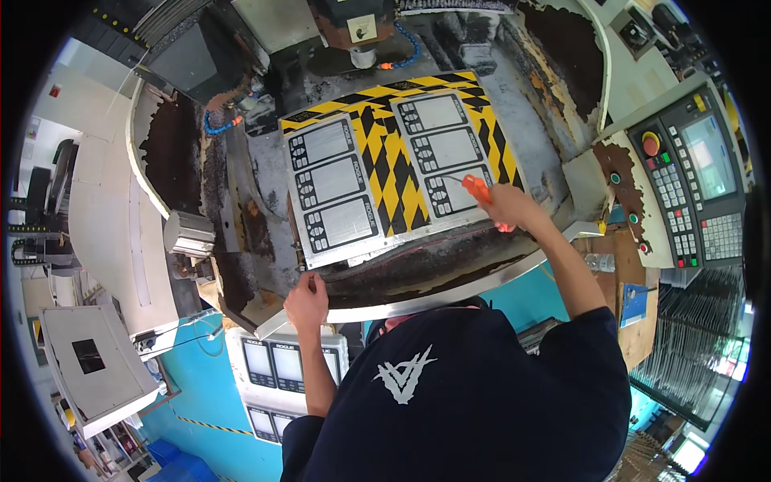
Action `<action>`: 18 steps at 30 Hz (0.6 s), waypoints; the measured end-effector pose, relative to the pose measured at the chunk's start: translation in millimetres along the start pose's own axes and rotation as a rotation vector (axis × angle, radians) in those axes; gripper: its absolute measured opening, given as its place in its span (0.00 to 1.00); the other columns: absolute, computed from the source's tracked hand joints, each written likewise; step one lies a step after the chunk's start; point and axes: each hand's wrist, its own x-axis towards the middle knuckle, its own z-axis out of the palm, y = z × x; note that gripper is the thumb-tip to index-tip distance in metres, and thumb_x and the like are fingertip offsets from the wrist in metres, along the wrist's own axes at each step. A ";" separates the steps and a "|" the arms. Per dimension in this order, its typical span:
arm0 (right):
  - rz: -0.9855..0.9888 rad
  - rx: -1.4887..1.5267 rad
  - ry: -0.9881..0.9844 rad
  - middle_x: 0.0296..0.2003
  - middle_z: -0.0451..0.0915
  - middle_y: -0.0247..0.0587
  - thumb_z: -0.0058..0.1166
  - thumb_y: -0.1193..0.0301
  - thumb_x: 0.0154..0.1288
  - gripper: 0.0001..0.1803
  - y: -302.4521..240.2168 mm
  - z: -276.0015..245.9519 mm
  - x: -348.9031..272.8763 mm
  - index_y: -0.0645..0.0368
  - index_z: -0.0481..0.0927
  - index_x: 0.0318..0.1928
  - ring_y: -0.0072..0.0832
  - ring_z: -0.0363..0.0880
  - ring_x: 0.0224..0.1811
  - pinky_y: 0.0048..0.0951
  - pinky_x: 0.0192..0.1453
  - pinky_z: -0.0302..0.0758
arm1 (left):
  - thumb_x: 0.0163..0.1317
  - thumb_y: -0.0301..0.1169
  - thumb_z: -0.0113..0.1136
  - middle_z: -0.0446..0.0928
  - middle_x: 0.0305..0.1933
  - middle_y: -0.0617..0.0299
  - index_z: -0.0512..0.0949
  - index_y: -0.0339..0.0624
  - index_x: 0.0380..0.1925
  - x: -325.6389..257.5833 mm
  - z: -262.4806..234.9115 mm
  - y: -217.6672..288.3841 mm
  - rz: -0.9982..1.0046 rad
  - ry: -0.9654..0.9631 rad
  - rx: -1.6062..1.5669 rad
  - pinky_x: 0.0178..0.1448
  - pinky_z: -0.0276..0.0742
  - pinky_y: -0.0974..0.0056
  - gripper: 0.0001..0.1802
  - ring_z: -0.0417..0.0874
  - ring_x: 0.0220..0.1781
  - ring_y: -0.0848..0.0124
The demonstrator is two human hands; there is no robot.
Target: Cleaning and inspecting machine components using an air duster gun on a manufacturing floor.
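My right hand [514, 207] is closed around an orange-handled tool [477, 189]. From the handle a thin dark shaft reaches left over the lower right panel [450, 194]; its exact kind is too small to tell. That panel is one of several grey, black-framed panels with small button cut-outs, set in two columns on a board [385, 173] with yellow-and-black striped tape. Near the board's front left corner, at the machine's front edge [385, 309], my left hand [307, 302] has its fingers curled together. Whatever they may hold is hidden.
The board lies inside a worn machine enclosure, below a spindle head [363, 56]. Blue coolant hoses [221, 124] with orange nozzles flank it. A control panel [683, 173] with a red stop button stands at right. More framed panels [285, 365] lie at lower left.
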 end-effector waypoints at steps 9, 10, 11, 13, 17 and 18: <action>0.105 -0.030 0.251 0.24 0.84 0.54 0.54 0.60 0.70 0.20 58.9 0.0 -47.3 0.70 0.80 0.38 0.51 0.86 0.28 0.46 0.38 0.81 | 0.68 0.44 0.56 0.86 0.29 0.58 0.84 0.51 0.40 1.5 7.0 -11.3 0.037 -0.008 0.008 0.40 0.80 0.49 0.13 0.87 0.34 0.52; 0.098 -0.047 0.378 0.25 0.84 0.55 0.54 0.60 0.70 0.20 65.1 2.3 -48.8 0.70 0.81 0.38 0.52 0.85 0.29 0.47 0.39 0.81 | 0.69 0.43 0.56 0.86 0.29 0.58 0.84 0.50 0.40 1.0 7.6 -10.1 0.047 -0.016 0.008 0.40 0.80 0.50 0.13 0.87 0.34 0.52; 0.007 -0.101 0.272 0.22 0.83 0.54 0.54 0.60 0.71 0.21 62.2 4.0 -61.4 0.72 0.80 0.37 0.47 0.85 0.23 0.46 0.32 0.80 | 0.69 0.43 0.56 0.86 0.29 0.58 0.84 0.50 0.40 0.3 8.8 -10.3 0.044 -0.012 0.014 0.40 0.80 0.50 0.13 0.87 0.34 0.52; -0.128 -0.211 0.446 0.21 0.82 0.52 0.54 0.60 0.72 0.21 95.6 30.2 -64.1 0.72 0.80 0.37 0.43 0.85 0.22 0.43 0.29 0.79 | 0.69 0.40 0.58 0.86 0.34 0.56 0.84 0.47 0.41 1.3 8.9 -8.1 0.096 0.012 -0.146 0.42 0.80 0.52 0.12 0.87 0.38 0.53; 0.108 -0.006 0.243 0.23 0.82 0.53 0.54 0.60 0.72 0.21 77.6 13.1 -106.1 0.71 0.80 0.37 0.38 0.86 0.24 0.38 0.25 0.79 | 0.69 0.36 0.59 0.85 0.39 0.51 0.84 0.42 0.43 -1.9 9.6 -10.8 0.142 -0.022 -0.314 0.46 0.79 0.55 0.11 0.86 0.41 0.53; 0.104 -0.007 0.238 0.23 0.82 0.53 0.54 0.60 0.72 0.21 78.6 13.7 -114.4 0.71 0.80 0.37 0.38 0.86 0.24 0.38 0.25 0.79 | 0.69 0.36 0.59 0.85 0.39 0.51 0.84 0.42 0.43 -2.4 11.8 -9.4 0.137 -0.021 -0.311 0.46 0.79 0.55 0.11 0.86 0.41 0.53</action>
